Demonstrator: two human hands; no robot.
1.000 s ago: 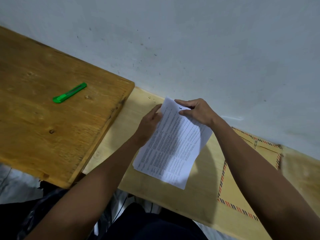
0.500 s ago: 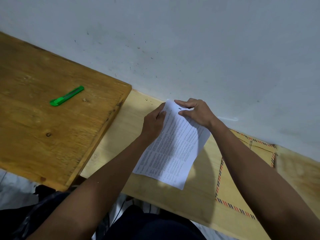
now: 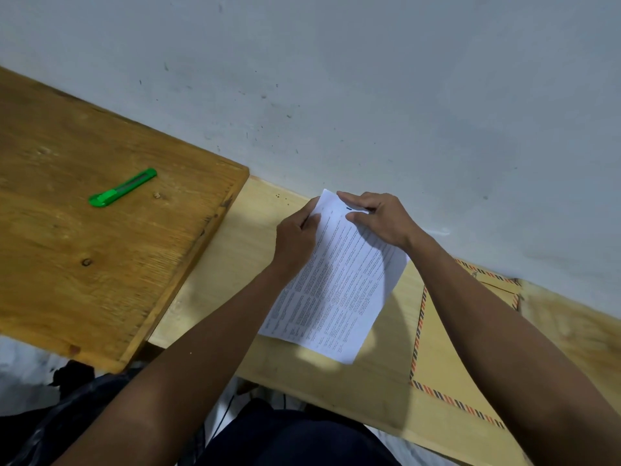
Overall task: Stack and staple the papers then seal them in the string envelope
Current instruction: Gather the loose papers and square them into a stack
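Observation:
A stack of white printed papers lies on the pale wooden table, its far end near the wall. My left hand grips the stack's upper left edge, fingers curled around it. My right hand rests on the top right corner, thumb and fingers pinching the paper beside a small dark mark. A brown string envelope with an orange and dark striped border lies to the right, partly hidden under my right forearm. No stapler is in view.
A darker wooden table adjoins on the left, with a green utility knife lying on it. A grey wall runs along the back of both tables. My lap shows below the front edge.
My left hand has curled tighter around the papers' left edge. The right hand's fingers have drawn together on the top corner. The stack stays in the same spot.

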